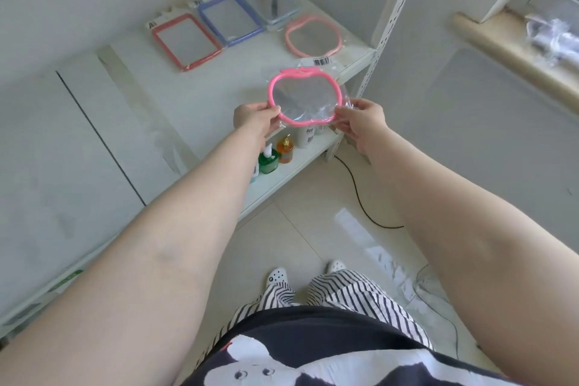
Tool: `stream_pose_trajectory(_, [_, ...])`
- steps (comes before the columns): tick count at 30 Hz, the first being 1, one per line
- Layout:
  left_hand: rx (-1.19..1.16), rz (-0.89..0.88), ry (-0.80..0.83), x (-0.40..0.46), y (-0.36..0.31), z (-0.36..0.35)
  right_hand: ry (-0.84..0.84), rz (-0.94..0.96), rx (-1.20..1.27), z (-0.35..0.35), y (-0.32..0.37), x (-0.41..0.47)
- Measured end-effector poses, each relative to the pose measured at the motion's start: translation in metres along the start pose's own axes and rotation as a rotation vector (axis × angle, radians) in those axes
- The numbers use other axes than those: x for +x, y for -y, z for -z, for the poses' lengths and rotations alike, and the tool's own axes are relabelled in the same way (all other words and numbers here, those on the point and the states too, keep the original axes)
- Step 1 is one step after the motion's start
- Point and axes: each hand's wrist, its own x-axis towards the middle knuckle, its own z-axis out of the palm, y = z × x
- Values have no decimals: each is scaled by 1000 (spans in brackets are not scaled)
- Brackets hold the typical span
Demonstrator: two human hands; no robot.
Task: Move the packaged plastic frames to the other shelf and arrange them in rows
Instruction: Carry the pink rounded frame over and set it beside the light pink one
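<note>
A bright pink apple-shaped frame (275,86) in a clear plastic bag hangs in the air above the front edge of the white shelf (200,97). My left hand (255,117) pinches its lower left rim. My right hand (360,122) pinches the bag at its lower right. On the shelf at the back lie a red rectangular frame (158,37), a blue rectangular frame (205,17), a clear one (266,14) and a pale pink apple-shaped frame (289,39), all packaged.
A lower shelf (282,172) holds a green pump bottle (268,161), an orange bottle (285,150) and a white bottle (304,138). A perforated metal upright (385,28) stands at the shelf's right corner. A black cable (360,197) runs across the tiled floor. A windowsill (513,56) is at right.
</note>
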Motion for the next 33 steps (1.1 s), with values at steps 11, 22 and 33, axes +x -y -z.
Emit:
stream_pose_trajectory(11, [-87,29,-237,70,-33,-42,189,23,-197,-29,58,105])
stream_pose_trajectory(22, [-227,25,-498,99,-49,-72,419,23,-278,-62,99,181])
stream_pose_trajectory(33, [-183,53,-571,145,-47,-58,407,-13,-396,-95,84,217])
